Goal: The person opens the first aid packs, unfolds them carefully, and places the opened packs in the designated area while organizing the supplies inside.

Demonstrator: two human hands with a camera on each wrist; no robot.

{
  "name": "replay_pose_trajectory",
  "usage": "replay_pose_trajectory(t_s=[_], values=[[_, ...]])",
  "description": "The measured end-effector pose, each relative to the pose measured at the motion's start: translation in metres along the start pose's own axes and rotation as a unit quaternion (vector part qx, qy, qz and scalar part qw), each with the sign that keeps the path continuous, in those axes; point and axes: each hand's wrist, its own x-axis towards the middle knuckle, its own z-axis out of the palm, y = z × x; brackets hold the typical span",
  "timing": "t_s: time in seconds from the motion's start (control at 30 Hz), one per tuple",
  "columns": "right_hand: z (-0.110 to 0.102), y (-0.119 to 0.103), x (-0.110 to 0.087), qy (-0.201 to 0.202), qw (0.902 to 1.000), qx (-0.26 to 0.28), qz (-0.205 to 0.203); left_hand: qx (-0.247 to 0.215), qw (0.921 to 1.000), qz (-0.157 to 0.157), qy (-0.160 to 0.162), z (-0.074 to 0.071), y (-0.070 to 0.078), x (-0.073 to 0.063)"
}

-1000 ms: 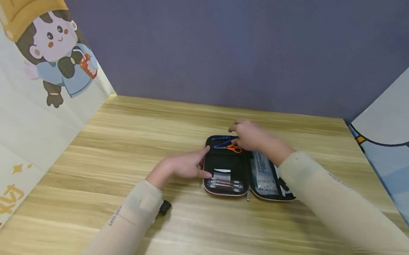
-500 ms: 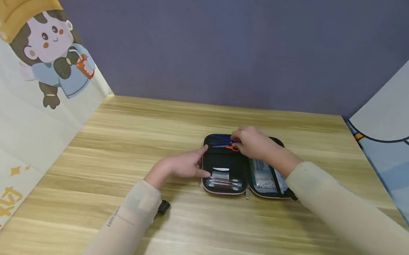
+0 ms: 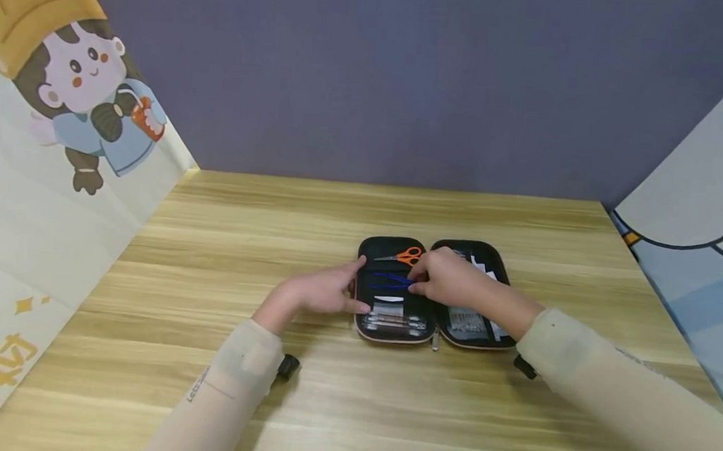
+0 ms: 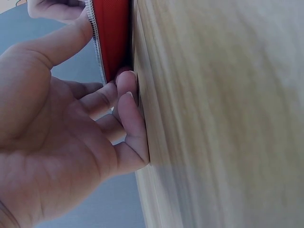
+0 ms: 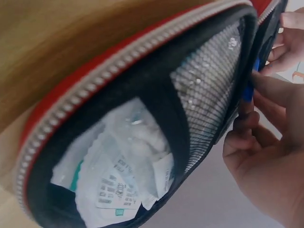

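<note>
A small zip case, black inside and red outside, lies spread flat on the table. My left hand holds its left edge, thumb on the zipper rim and fingers curled against the red side. My right hand pinches blue tweezers by one end, over the middle of the left half; a blue bit shows between the fingers in the right wrist view. Orange-handled scissors sit at the top of that half. Clear packs of swabs lie at its bottom.
Packets fill a pocket of the case's right half, beside a mesh pocket. The wooden table meets a dark back panel. Printed panels flank both sides.
My right hand has come nearer and drawn the blue tweezers down from beside the scissors to the middle of the left half. The left hand has stayed on the case's edge.
</note>
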Motion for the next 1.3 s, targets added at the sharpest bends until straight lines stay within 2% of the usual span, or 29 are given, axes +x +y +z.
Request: replay_pose_trajectory(t_s=[0.17, 0.3, 0.5, 0.77, 0.97, 1.17, 1.3], values=[[0.003, -0.002, 0.003, 0.000, 0.9999, -0.011, 0.007, 0.002, 1.0000, -0.001, -0.001, 0.000, -0.001, 0.000], [0.007, -0.003, 0.007, 0.014, 0.9992, -0.033, 0.017, -0.003, 1.0000, -0.001, -0.003, 0.000, -0.001, 0.001], [0.009, -0.002, 0.016, 0.033, 0.9978, -0.026, 0.052, -0.003, 1.0000, -0.004, -0.005, 0.000, -0.003, 0.001], [0.012, -0.002, 0.017, 0.055, 0.9948, -0.025, 0.081, -0.009, 0.9999, -0.007, -0.008, 0.000, -0.002, 0.002], [0.013, -0.001, 0.017, 0.075, 0.9918, -0.063, 0.082, -0.002, 0.9999, -0.008, -0.010, -0.001, 0.000, 0.002], [0.012, 0.003, 0.022, 0.092, 0.9837, -0.135, 0.074, -0.007, 0.9999, -0.008, -0.010, -0.001, -0.001, 0.003], [0.013, 0.007, 0.028, 0.077, 0.9788, -0.176, 0.072, -0.007, 0.9999, -0.007, -0.010, -0.001, -0.002, 0.004]])
